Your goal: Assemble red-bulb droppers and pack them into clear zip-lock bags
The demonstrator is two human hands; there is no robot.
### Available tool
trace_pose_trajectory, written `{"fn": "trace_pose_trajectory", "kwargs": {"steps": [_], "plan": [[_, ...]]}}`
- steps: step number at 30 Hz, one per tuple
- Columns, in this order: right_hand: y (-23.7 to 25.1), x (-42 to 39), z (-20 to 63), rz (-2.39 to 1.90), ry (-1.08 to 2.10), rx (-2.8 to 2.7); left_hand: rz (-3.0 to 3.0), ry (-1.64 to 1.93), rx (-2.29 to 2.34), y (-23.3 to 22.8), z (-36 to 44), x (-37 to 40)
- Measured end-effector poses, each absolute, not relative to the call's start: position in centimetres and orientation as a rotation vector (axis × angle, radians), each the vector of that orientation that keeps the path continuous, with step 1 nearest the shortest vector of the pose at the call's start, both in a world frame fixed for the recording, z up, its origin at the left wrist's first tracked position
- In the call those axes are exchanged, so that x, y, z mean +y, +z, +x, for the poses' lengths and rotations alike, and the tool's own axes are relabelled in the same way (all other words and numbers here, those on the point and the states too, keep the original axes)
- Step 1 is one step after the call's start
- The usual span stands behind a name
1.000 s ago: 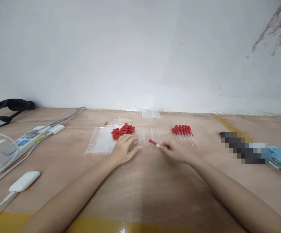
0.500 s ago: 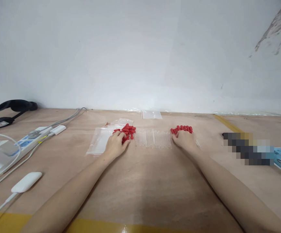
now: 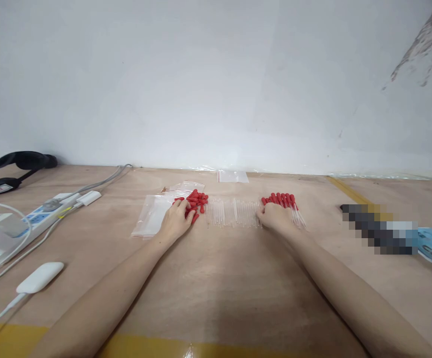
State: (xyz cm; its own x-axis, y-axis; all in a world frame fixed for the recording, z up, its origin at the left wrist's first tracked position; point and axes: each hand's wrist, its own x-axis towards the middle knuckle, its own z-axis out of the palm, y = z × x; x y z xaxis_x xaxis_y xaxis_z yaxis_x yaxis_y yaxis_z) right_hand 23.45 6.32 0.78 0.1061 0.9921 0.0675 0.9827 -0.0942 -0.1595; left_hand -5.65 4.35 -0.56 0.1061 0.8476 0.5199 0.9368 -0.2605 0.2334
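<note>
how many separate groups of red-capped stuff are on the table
2: a loose pile of red caps under the left hand, and a row of red-capped droppers beside the right hand. The hands may hide more.

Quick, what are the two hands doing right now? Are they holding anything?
Left hand: fingers curled on the pile of red caps; whether it grips one cannot be told.
Right hand: resting by the red-capped droppers; grip cannot be told.
</note>
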Motion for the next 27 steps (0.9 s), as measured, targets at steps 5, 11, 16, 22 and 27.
{"fn": "trace_pose_trajectory", "kwargs": {"steps": [5, 11, 16, 22, 27], "plan": [[0.6, 6.6, 23.2, -2.226, 0.104, -1.994, -2.196, -0.907, -1.743, -0.5, -5.7, 4.5], [1.2, 5.9, 22.9, -2.196, 0.055, -2.01, -2.19, -0.965, -1.74, -0.7, -5.9, 5.1], [1.4, 4.7, 22.8, -2.016, -0.122, -2.034, -2.231, -0.989, -1.726, -0.5, -5.9, 5.2], [-0.7, 2.2, 23.2, -1.544, -0.3, -2.137, -2.27, -0.967, -1.723, -0.3, -5.9, 5.1], [-0.8, 0.2, 22.7, -1.379, -0.297, -2.204, -2.275, -0.956, -1.727, -0.7, -6.1, 5.4]]}}
